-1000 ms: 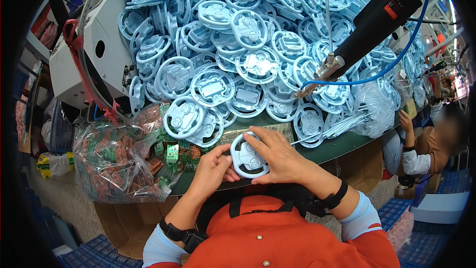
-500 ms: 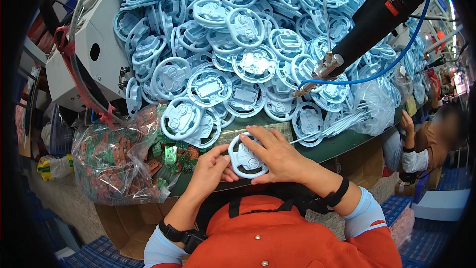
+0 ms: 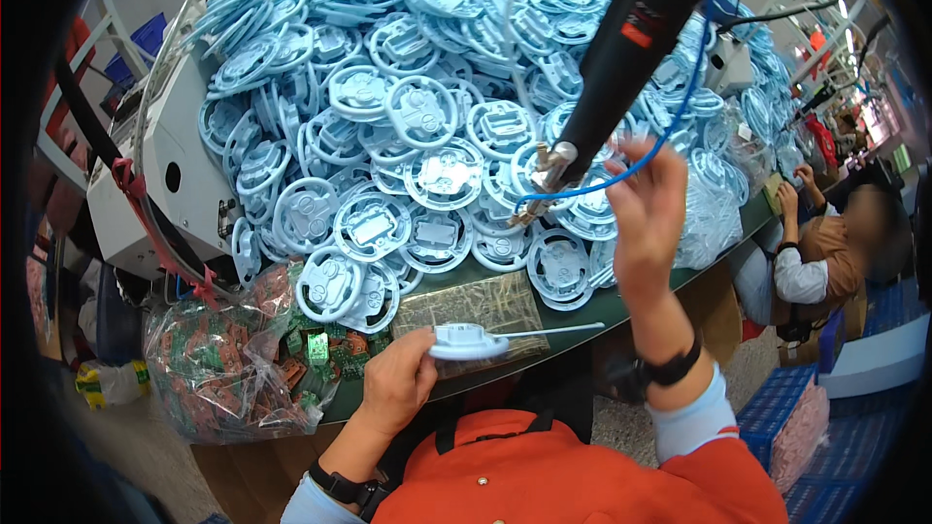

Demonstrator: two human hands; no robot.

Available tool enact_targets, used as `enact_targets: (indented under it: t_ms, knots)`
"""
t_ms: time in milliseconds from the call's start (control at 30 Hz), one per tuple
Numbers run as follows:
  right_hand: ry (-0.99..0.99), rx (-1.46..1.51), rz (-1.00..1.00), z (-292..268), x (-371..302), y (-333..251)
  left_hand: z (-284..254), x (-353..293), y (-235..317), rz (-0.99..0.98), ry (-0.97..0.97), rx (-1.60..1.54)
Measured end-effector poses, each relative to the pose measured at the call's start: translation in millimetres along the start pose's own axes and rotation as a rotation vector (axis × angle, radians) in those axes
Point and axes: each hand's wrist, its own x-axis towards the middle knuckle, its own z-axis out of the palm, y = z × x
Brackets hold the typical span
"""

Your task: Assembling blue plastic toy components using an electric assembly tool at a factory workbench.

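Note:
In my left hand (image 3: 400, 380), a light-blue plastic toy steering wheel (image 3: 468, 341) is gripped by its left edge and turned nearly edge-on. A thin pale rod (image 3: 558, 330) sticks out to the right from it; how the two join cannot be made out. My right hand (image 3: 648, 209) is raised beside the black screwdriver (image 3: 626, 58) that hangs tip-down over the pile. Its fingers are apart, somewhat blurred, and close to the blue hose (image 3: 621, 178). No object shows in that hand.
A large heap of light-blue steering wheels (image 3: 444, 175) covers the green table (image 3: 495, 366). A clear bag of circuit boards (image 3: 233, 364) lies front left, beside a taped flat patch (image 3: 476, 306). A white machine housing (image 3: 165, 175) stands left. Another person (image 3: 825, 252) sits at right.
My right hand has left the steering wheel and moved up and right toward the screwdriver. My left hand keeps hold of the wheel, now tilted edge-on. The view has shifted.

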Motion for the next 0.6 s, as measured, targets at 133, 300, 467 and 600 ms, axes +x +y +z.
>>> enact_targets:
  t_ms: [133, 300, 467, 600]
  knots:
    - [-0.283, 0.203, 0.18, 16.4, 60.9, 0.1, 4.1, -2.5, -11.6, 0.182, 0.018, 0.064]
    - [-0.348, 0.197, 0.034, 38.1, 65.0, -44.1, 7.0, -22.0, -16.1, 0.116, -0.051, 0.08]
    - [-0.411, 0.448, 0.159, 72.5, 40.8, -56.2, -3.7, -24.6, -0.6, 0.059, -0.092, 0.146]
    - [-0.429, 0.369, 0.12, 78.1, 21.4, -49.4, -0.8, -3.7, 5.3, 0.003, -0.341, 0.121]
